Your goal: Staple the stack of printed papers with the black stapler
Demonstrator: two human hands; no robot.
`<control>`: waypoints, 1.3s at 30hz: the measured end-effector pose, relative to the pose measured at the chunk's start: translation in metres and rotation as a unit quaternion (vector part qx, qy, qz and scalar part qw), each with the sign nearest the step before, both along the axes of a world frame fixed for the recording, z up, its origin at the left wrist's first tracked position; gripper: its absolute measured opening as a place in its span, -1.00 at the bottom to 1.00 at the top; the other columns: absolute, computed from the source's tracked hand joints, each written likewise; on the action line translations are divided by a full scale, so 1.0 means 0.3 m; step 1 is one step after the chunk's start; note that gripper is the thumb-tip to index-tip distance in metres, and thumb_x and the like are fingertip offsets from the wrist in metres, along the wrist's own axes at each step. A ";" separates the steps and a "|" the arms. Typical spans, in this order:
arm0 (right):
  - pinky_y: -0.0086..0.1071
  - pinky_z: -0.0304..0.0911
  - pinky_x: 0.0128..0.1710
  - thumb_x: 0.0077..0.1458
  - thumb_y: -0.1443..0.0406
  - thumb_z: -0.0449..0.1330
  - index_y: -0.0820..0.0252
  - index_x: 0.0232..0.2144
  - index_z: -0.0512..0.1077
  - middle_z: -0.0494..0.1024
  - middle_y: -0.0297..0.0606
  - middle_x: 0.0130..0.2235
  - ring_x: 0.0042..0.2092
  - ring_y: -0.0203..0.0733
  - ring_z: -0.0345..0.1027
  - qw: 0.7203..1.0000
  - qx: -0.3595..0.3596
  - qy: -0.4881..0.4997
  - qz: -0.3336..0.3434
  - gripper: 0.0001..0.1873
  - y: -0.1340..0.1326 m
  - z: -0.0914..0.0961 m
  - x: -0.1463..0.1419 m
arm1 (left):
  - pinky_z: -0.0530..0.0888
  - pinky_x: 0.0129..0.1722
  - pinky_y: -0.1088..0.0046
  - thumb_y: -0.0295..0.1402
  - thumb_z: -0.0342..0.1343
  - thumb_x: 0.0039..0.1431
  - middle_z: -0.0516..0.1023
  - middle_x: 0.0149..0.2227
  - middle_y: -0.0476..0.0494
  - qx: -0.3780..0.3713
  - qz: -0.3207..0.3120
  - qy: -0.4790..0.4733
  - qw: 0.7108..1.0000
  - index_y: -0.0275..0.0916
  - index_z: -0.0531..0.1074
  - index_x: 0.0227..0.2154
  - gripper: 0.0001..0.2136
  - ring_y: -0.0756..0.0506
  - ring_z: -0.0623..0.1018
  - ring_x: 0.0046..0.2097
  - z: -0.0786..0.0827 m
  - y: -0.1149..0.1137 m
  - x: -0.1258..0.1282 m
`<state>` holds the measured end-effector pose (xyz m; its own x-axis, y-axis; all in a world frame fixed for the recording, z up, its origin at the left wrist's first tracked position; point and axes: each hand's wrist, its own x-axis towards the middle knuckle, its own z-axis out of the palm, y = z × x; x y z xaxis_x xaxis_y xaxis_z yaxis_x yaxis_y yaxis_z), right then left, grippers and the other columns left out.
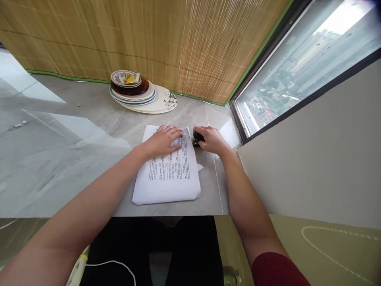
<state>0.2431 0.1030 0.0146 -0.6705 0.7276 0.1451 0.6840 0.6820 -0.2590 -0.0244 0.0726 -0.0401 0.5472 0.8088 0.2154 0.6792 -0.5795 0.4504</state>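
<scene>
A stack of printed white paper (168, 174) lies on the grey marble counter (74, 151) in front of me. My left hand (163, 140) rests flat on the upper part of the stack, fingers stretched out toward its top right corner. My right hand (212, 140) is closed around a black stapler (197, 138), which sits at the top right corner of the paper. Another small bit of white paper peeks out from under the stack's right edge.
A pile of plates and bowls (139, 92) stands at the back of the counter against a bamboo blind (149, 35). A window (297, 67) lies to the right, above a grey wall (312, 167). A white cable (113, 264) hangs below the counter's front edge.
</scene>
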 end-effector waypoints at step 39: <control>-0.12 0.14 0.07 0.50 0.16 -0.06 0.17 -0.43 0.50 0.63 -0.17 -0.30 -0.23 -0.08 0.43 0.989 0.049 -0.025 -0.136 -0.49 -0.054 -0.034 -0.178 | -0.35 0.52 -0.25 0.04 0.05 0.47 -0.09 0.62 0.15 -0.060 -0.167 0.050 0.983 0.23 0.45 0.33 -0.56 -0.37 -0.16 0.62 0.037 -0.024 0.004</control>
<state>0.1899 0.0869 0.0042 -0.4607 0.8658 0.1952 0.8554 0.4918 -0.1626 -0.0231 0.0656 -0.0290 0.8002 0.5967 0.0600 0.5049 -0.7243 0.4696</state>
